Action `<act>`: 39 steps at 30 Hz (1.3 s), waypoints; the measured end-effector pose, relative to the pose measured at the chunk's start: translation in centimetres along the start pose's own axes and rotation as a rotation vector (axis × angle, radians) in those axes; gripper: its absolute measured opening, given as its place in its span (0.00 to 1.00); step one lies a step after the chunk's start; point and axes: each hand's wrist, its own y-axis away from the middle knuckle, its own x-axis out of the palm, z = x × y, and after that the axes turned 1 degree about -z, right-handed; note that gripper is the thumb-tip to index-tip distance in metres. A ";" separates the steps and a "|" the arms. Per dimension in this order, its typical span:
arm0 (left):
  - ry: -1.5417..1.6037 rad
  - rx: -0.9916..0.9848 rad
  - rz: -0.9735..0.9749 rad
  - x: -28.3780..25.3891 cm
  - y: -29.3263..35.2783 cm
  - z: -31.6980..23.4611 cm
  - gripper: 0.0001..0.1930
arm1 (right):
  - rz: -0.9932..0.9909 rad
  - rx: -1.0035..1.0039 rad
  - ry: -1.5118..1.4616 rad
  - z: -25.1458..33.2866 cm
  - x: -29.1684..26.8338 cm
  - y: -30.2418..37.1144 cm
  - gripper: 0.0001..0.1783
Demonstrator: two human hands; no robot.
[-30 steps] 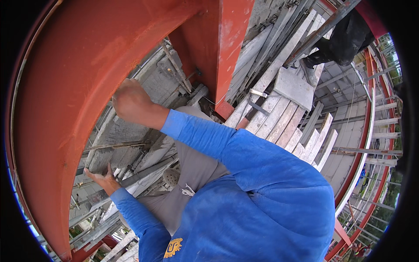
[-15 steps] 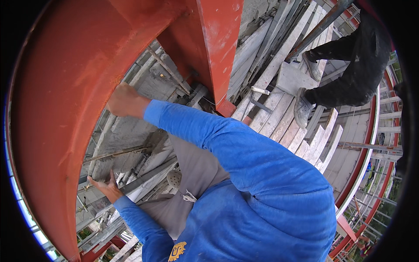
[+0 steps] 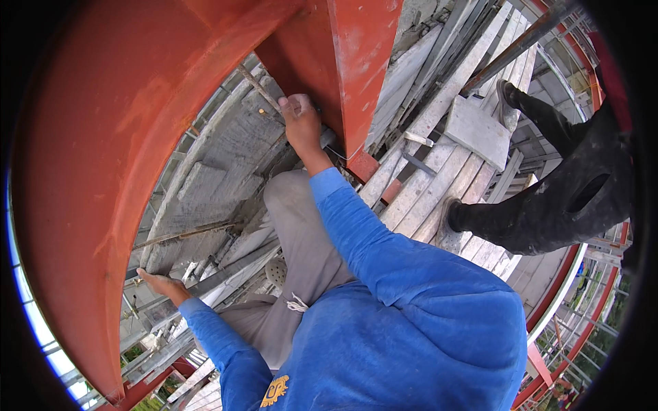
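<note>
Weathered planks (image 3: 419, 204) run beneath red steelwork (image 3: 75, 205), with a rough grey slab (image 3: 223, 161) beside the curved beam. The left hand (image 3: 163, 284) is at the slab's lower edge, the right hand (image 3: 301, 127) curls at a thin rod (image 3: 256, 84); whether either grips, I cannot tell.
</note>
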 end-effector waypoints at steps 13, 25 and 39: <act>0.324 -0.134 -0.375 1.9 -1.8 1.4 0.35 | 0.268 0.134 -0.127 -2.4 0.1 -2.2 0.30; 0.367 -0.052 -0.059 0.1 -2.7 2.8 0.29 | 0.193 0.208 -0.306 -2.8 1.2 -1.6 0.25; 0.391 -0.125 -0.075 -1.7 -9.0 7.5 0.26 | 0.440 0.458 0.224 -5.4 -19.1 10.9 0.23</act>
